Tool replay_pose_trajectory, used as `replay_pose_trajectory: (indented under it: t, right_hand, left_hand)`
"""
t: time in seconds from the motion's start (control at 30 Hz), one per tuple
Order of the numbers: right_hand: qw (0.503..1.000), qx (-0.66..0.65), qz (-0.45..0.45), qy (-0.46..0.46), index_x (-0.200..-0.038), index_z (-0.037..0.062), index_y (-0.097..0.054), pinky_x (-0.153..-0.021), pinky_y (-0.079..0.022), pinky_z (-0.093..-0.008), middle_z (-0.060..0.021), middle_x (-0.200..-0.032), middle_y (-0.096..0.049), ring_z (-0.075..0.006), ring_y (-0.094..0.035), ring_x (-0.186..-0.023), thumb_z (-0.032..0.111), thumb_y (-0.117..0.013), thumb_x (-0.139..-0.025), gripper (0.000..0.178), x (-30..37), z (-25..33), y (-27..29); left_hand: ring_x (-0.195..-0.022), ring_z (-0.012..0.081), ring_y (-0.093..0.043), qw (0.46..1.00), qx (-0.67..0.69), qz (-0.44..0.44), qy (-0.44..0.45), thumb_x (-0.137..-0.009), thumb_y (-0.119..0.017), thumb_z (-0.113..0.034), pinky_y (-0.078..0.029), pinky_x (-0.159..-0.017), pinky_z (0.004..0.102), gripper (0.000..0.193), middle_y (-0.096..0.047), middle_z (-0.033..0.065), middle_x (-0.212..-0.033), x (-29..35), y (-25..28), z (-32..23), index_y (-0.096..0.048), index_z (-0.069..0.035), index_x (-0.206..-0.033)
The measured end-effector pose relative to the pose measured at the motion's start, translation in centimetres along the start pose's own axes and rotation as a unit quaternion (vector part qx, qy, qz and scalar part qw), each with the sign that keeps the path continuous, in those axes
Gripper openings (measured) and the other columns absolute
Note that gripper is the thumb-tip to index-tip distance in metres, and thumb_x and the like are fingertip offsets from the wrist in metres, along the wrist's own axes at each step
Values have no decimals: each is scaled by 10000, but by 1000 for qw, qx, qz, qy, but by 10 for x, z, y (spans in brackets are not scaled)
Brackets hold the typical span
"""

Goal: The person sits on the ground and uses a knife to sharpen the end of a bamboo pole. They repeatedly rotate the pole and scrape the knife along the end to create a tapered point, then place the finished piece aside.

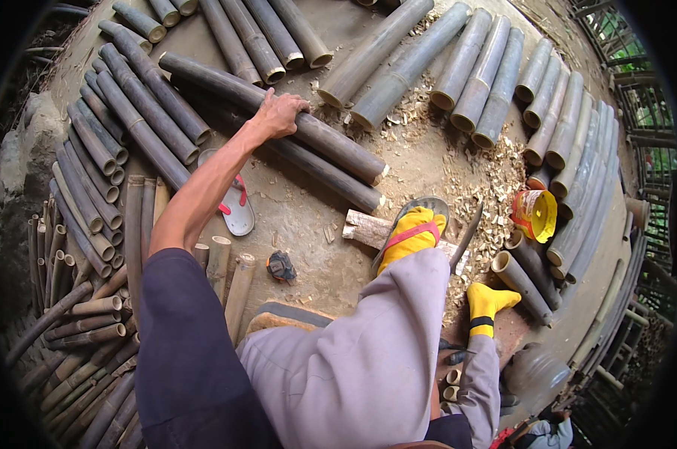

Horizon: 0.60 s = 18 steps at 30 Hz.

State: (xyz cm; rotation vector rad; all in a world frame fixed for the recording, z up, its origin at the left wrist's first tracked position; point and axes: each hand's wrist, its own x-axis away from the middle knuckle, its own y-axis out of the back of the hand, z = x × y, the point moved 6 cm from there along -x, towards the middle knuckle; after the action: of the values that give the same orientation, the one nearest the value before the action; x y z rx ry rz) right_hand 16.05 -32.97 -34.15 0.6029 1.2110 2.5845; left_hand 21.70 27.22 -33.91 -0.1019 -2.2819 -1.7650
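Note:
My left hand (280, 116) is closed over the middle of a thick dark bamboo pole (331, 142), which slants from upper left to lower right. A second bamboo pole (327, 176) lies close alongside it on the near side. My right hand is hidden behind my raised leg; only a bit of the right sleeve (452, 432) shows. Past the knee a dark curved blade (469, 236) sticks out, its handle out of sight. One foot in a yellow sock and sandal (413, 232) rests at a pale wood block (364, 227).
Cut bamboo lengths lie in rows at left (140, 112), far side and right (495, 82). Wood chips (465, 179) cover the ground centre right. A yellow container (537, 213), a tape measure (280, 266) and a flip-flop (239, 213) lie around. Another person (552, 432) shows at lower right.

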Motion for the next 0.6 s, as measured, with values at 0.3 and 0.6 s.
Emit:
replay_pose_trajectory:
  t: [0.3,0.6]
  right_hand:
    - [1000,8,6,2,-1000,18,-504,-620,-474,-397,-145,-756,-620,-300,-614,-684,174,-730,-738,379,0,4,-5]
    - [1000,14,13,2,-1004,19,-503,-636,-477,-407,-156,-767,-629,-318,-625,-702,189,-734,-736,392,5,7,-11]
  left_hand:
    - [-956,348,-599,968,101,-228,15,-712,-627,-73,-473,-894,425,367,-620,190,-1010,-27,21,27,-600,-33,-1075]
    - [-991,229,-602,976,11,-216,13,-823,-577,-166,-287,-1038,454,189,-667,70,-954,-2,-21,-3,-648,-115,-990]
